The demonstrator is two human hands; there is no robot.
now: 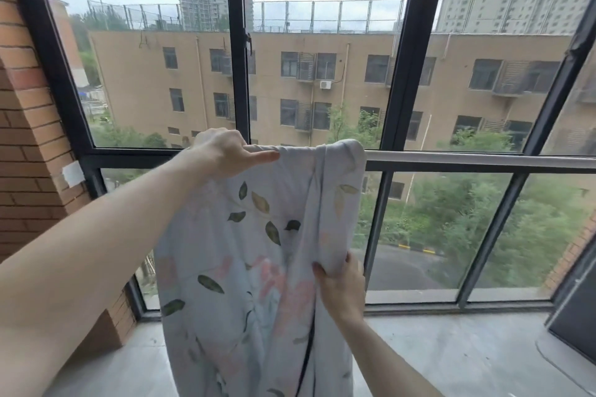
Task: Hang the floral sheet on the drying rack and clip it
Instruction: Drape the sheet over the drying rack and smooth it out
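My left hand [222, 151] is gripping the floral sheet [258, 255] bunched over the rail [467, 160], my right hand [342, 284] is pinching its hanging fold

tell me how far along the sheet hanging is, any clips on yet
Done: the floral sheet is draped over the rail. In hand: the left hand holds the bunched top at the rail, and the right hand grips a lower fold. Left: spreading it out and clipping; no clips show.
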